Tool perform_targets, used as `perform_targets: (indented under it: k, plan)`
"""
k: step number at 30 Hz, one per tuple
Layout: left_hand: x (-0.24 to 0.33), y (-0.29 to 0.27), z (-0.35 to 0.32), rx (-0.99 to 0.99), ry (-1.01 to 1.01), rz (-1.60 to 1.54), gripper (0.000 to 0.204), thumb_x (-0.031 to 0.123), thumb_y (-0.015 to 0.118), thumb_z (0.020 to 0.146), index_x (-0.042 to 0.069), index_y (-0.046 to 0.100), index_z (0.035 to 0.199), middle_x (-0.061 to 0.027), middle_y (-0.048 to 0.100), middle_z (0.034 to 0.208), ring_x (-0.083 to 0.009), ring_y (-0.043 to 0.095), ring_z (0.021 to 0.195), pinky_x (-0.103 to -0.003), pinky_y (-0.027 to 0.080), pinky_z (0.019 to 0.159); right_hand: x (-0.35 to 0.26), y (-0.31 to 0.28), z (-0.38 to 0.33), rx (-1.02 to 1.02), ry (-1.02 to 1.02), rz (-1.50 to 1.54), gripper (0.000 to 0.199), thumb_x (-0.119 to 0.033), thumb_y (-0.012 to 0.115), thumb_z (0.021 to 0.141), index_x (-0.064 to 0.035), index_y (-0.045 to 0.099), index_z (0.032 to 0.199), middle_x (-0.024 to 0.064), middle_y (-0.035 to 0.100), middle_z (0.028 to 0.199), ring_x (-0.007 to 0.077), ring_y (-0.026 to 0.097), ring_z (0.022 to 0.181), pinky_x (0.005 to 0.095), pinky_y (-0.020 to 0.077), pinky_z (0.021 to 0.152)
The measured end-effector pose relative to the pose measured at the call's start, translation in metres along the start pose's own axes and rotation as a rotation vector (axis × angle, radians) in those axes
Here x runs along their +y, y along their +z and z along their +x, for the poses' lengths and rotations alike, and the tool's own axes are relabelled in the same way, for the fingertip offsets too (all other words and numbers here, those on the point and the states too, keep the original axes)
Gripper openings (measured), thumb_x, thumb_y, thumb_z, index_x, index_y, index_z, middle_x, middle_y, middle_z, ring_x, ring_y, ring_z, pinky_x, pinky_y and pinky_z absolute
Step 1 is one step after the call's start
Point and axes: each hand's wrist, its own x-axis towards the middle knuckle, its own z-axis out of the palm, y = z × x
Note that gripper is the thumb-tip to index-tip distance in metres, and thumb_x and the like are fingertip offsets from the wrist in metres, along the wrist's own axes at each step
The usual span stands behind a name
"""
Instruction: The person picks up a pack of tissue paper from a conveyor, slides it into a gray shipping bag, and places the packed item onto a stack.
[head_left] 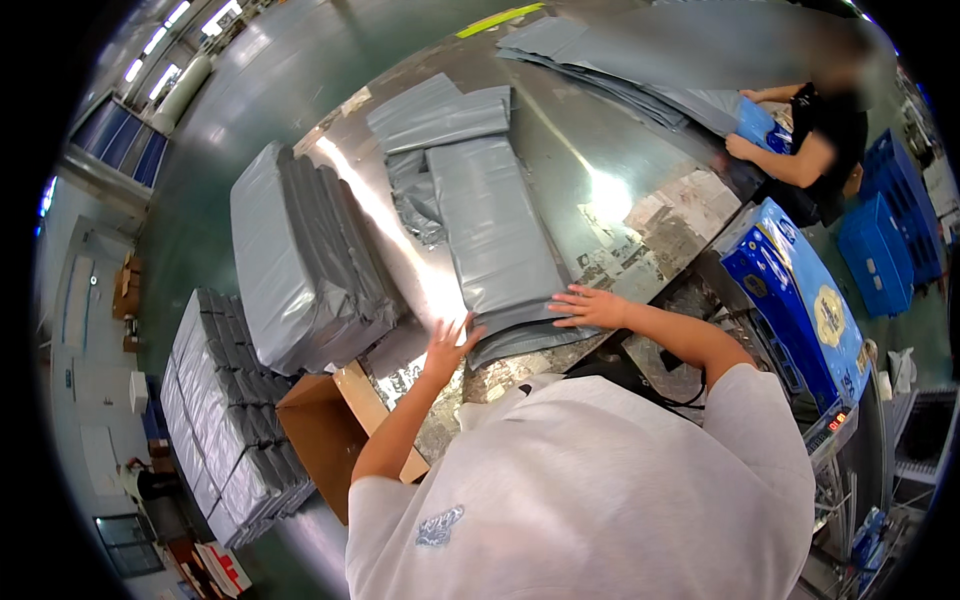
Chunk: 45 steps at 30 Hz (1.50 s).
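A long stack of flat grey plastic bags [490, 220] lies on the shiny metal table in front of me. My left hand [447, 350] is at the stack's near left corner, fingers spread. Across from it, my right hand [590, 307] rests at the near right edge, its fingers stretched out. Neither hand grips anything that shows. The bags' near ends are slightly fanned and layered. At the far end, more folded grey bags [440, 115] lie crosswise, and a crumpled grey piece [415, 197] sticks out on the left.
A thick pile of grey bags [290, 260] stands left, with tied bundles [215, 420] below it. An open cardboard box [330, 430] is by my left arm. At right are a blue package [800, 290], blue crates [875, 250] and a co-worker [835, 140] handling a blue package.
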Motion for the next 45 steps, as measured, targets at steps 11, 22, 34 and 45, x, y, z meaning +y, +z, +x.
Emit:
perform_targets:
  k: [11, 22, 34, 45]
  plan:
    - [-0.047, 0.021, -0.019, -0.25, -0.175, -0.299, 0.022, 0.021, 0.042, 0.083, 0.011, 0.059, 0.094, -0.0076, 0.052, 0.108, -0.0211, 0.047, 0.102, -0.037, 0.033, 0.09, 0.038, 0.034, -0.016, 0.057, 0.705, 0.629, 0.024, -0.027, 0.051, 0.076, -0.0087, 0.059, 0.089, 0.0115, 0.055, 0.096, 0.0275, 0.051, 0.087, 0.0374, 0.0396, 0.073]
    - [0.012, -0.015, 0.026, 0.008, -0.056, -0.518, 0.054, 0.036, 0.072, 0.056, 0.004, 0.052, 0.095, -0.0136, 0.048, 0.104, -0.0327, 0.043, 0.098, -0.041, 0.032, 0.086, 0.107, 0.06, -0.007, -0.091, 0.76, 0.712, 0.032, -0.033, 0.046, 0.081, -0.0047, 0.06, 0.076, 0.0151, 0.053, 0.063, 0.0321, 0.052, 0.065, 0.0397, 0.0392, 0.057]
    - [-0.04, 0.027, 0.083, 0.026, -0.356, -0.317, 0.015, 0.005, 0.054, 0.067, 0.006, 0.048, 0.08, -0.0089, 0.051, 0.079, -0.0269, 0.05, 0.079, -0.037, 0.035, 0.076, 0.105, 0.051, 0.033, -0.019, 0.768, 0.822, 0.025, -0.026, 0.046, 0.08, -0.002, 0.055, 0.082, 0.0164, 0.055, 0.082, 0.0328, 0.051, 0.081, 0.0385, 0.0408, 0.07]
    - [-0.046, 0.083, 0.144, 0.216, -1.035, -1.724, 0.061, 0.05, 0.032, 0.084, 0.006, 0.025, 0.127, -0.0098, 0.037, 0.123, -0.0215, 0.043, 0.106, -0.031, 0.035, 0.089, 0.109, 0.145, 0.098, 0.772, 1.522, 1.681, 0.05, -0.039, 0.042, 0.084, -0.001, 0.038, 0.115, 0.0147, 0.048, 0.108, 0.0232, 0.046, 0.1, 0.0323, 0.0372, 0.083]
